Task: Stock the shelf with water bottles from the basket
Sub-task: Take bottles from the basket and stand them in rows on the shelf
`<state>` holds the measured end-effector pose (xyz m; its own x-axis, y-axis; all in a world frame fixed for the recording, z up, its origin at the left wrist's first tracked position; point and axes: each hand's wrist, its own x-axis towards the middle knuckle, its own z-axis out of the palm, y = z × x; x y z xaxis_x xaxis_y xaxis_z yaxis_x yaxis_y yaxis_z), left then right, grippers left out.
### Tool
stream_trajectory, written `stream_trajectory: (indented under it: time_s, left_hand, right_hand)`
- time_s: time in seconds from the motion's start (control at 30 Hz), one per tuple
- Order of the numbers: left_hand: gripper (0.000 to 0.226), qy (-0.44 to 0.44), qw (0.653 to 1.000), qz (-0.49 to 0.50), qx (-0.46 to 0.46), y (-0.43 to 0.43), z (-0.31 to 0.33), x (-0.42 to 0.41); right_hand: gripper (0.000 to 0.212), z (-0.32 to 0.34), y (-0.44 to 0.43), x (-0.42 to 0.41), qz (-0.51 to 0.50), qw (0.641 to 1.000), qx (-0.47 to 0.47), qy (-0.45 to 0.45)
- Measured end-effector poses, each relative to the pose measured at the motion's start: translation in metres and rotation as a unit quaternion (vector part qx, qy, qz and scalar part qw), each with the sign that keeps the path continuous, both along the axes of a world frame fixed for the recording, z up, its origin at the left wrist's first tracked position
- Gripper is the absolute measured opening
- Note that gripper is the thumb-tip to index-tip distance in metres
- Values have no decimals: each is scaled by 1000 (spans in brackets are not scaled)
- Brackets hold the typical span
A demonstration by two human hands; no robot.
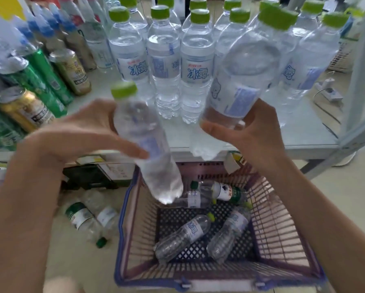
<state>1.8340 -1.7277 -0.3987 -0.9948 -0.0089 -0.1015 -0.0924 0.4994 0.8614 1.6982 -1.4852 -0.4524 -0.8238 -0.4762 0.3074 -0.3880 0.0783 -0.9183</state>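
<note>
Two green-capped water bottles are held above a purple basket (122, 229) that is set on the floor against a white shelf (304, 136). The left hand (78, 134) is wrapped round the middle of a tilted bottle (160, 178), with the thumb in front and the fingers (101, 106) curled behind. Its cap is leaned toward the shelf and its base is hung over the basket's far rim. The right hand (251, 132) is curled round the lower body of a second bottle (247, 66), which is raised at the shelf's front edge with its cap tipped up and to the right. Directly behind both held bottles the shelf is occupied by rows of standing bottles (163, 60) of the same kind, packed side by side. Further left on the shelf, green and gold cans (25, 108) are crowded together. Several loose bottles (183, 235) are left lying on the basket's floor, one with a green label. Two more floor bottles (88, 216) are seen lying just left of the basket.
</note>
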Motion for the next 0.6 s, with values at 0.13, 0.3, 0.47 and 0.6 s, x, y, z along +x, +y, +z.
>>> stream_trajectory:
  time_s: [0.13,0.3,0.47,0.6]
  left_hand:
    - [41,203,953,183,130,-16,6,-22]
    - [42,267,906,290,153,-27,-8,-45]
    - [42,259,874,370,177,-27,-43,-57]
    - [67,258,884,355,162,-30,-53,-64]
  right_hand:
    - [58,-7,-32,-11,-38,999,-8,12]
    - [62,-26,-73,-11,-50,998,28,4]
    - [73,-37,-98,-12,-47,996,72,14]
    - [73,-45,-99,-9,-46,994,98,28]
